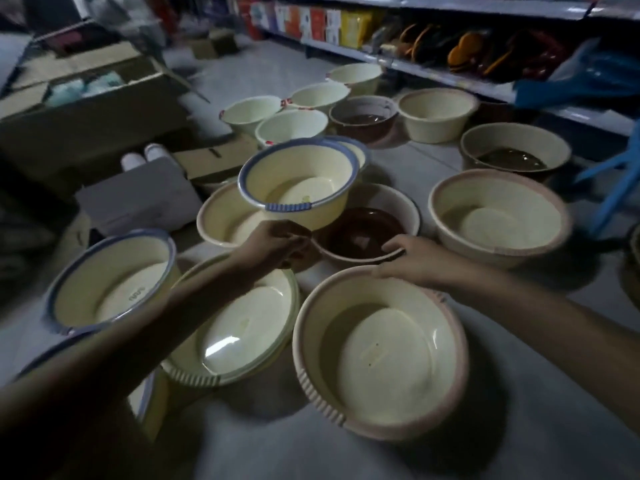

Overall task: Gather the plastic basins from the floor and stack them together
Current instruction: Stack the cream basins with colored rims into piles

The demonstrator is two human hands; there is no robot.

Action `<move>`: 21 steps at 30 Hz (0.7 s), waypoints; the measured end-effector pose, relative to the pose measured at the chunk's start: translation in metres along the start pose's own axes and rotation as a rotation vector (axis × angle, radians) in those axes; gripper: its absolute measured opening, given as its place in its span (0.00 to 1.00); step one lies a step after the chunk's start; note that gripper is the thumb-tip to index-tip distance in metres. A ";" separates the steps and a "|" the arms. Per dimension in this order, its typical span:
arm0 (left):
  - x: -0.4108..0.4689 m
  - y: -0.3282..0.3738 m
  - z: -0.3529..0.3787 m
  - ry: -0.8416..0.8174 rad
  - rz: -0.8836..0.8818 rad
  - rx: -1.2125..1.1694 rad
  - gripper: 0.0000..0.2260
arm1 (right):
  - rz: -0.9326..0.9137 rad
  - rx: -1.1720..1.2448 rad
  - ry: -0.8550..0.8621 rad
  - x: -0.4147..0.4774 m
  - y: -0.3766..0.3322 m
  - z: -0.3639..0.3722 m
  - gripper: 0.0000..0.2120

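Note:
Several cream plastic basins stand on the pale floor. My left hand (277, 242) grips the near edge of a blue-rimmed cream basin (298, 181) and holds it raised and tilted above the others. My right hand (412, 258) rests with fingers curled on the near rim of a pink-rimmed basin with a dark brown inside (360, 237). Right below my hands sit a large pink-rimmed cream basin (381, 351) and a cream basin with a ribbed handle (239, 334). Another blue-rimmed basin (110, 282) stands at the left.
More basins spread toward the back, some dark inside (512, 157). A large cream one (498, 216) sits at the right. Cardboard boxes (86, 109) line the left. A shop shelf (450, 46) with goods runs along the right, with a blue plastic chair (616, 188) beside it.

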State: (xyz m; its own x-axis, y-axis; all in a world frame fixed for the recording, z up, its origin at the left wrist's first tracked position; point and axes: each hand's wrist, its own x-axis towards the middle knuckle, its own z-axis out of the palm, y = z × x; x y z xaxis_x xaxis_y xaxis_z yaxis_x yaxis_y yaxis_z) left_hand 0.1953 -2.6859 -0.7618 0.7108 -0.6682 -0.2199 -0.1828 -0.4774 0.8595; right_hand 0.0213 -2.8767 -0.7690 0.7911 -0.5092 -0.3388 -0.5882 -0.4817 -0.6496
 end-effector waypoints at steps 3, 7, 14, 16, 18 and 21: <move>-0.002 -0.033 0.022 0.039 0.018 -0.035 0.06 | 0.000 0.066 -0.072 -0.015 -0.010 0.024 0.16; 0.003 -0.064 0.050 -0.083 0.098 0.088 0.06 | -0.083 -0.036 -0.147 -0.024 -0.007 0.046 0.21; -0.005 -0.109 0.088 -0.236 0.160 0.349 0.14 | 0.231 -0.084 -0.138 -0.053 0.052 0.089 0.26; -0.005 -0.128 0.086 -0.187 0.248 0.550 0.17 | 0.258 -0.223 -0.202 -0.061 0.066 0.104 0.29; 0.000 -0.145 0.076 -0.126 0.321 0.730 0.20 | 0.227 -0.299 -0.244 -0.063 0.066 0.112 0.30; 0.023 -0.160 0.045 -0.069 0.410 0.941 0.17 | 0.135 -0.306 -0.253 -0.054 0.064 0.120 0.29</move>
State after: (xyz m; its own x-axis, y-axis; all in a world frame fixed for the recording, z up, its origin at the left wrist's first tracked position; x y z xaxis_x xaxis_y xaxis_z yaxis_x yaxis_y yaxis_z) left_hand 0.2103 -2.6508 -0.9247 0.4388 -0.8976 -0.0429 -0.8819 -0.4393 0.1713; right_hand -0.0390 -2.7940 -0.8741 0.6970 -0.4094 -0.5887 -0.6822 -0.6316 -0.3685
